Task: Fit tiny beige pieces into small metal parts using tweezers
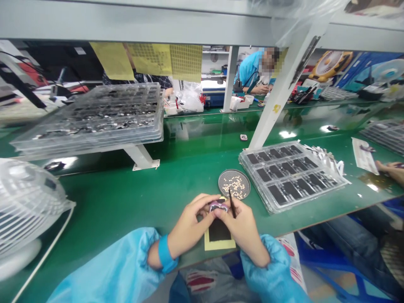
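Between my two hands is a small purple-rimmed part (218, 206), whose exact kind I cannot make out. The fingers and thumb of my left hand (194, 216) close on its left side. My right hand (241, 219) pinches its right side and also keeps a dark, thin tweezers-like tool (232, 203) upright between the fingers. Below the hands lies a black sheet with a yellow border (220, 245) on the green bench. Just beyond them is a round grey dish (221, 179) with many tiny pale pieces (235, 185) in it.
A clear tray (274, 206) with dark rectangular pieces lies to the right. Stacked clear trays (126, 132) rest on a raised stand at left, behind a white fan (28, 210). A grey post (271, 105) rises from the bench. Another person's hand (393, 170) is at far right.
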Action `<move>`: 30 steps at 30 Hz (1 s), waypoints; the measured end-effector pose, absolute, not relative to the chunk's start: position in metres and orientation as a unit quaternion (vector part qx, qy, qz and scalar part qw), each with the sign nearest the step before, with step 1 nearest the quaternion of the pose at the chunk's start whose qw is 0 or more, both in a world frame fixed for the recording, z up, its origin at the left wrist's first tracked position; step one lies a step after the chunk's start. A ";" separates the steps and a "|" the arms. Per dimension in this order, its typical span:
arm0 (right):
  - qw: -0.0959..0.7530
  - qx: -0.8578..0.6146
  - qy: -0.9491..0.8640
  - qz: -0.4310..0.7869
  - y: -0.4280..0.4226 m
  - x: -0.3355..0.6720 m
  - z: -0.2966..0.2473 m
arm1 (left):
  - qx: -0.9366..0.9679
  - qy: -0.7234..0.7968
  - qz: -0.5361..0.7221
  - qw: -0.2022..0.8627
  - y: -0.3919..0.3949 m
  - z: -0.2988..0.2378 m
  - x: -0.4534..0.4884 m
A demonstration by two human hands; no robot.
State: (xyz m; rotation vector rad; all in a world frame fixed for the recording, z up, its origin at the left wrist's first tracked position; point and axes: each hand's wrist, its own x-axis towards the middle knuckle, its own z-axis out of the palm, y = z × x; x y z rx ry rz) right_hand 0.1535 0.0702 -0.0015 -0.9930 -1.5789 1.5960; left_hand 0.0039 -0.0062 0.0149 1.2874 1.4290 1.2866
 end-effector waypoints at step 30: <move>0.346 -0.356 -0.716 0.491 0.073 0.154 -0.015 | 0.498 0.617 0.527 0.306 -0.006 0.004 0.012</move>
